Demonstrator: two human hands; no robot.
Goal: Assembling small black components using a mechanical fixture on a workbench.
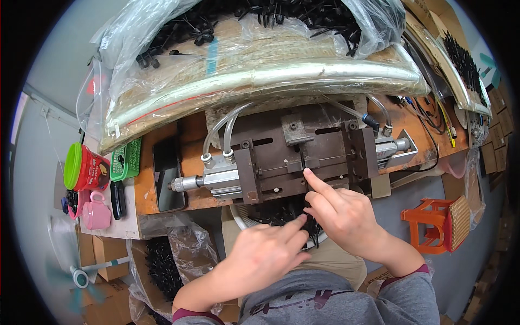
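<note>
Ahead of me is a dark metal clamping fixture with a silver pneumatic cylinder on its left and another on its right. A thin black plastic part runs from its centre toward me. My right hand has its index fingertip at the centre block, against the part. Its thumb and other fingers are curled in, seemingly around the part's lower end, which is hidden. My left hand is just below, palm down, fingers stretched and apart, over a heap of black parts.
A plastic-lined tray of black parts stands behind the fixture. On the left are a black phone, green basket, red tub and pink cup. An orange stool stands right; a fan lower left.
</note>
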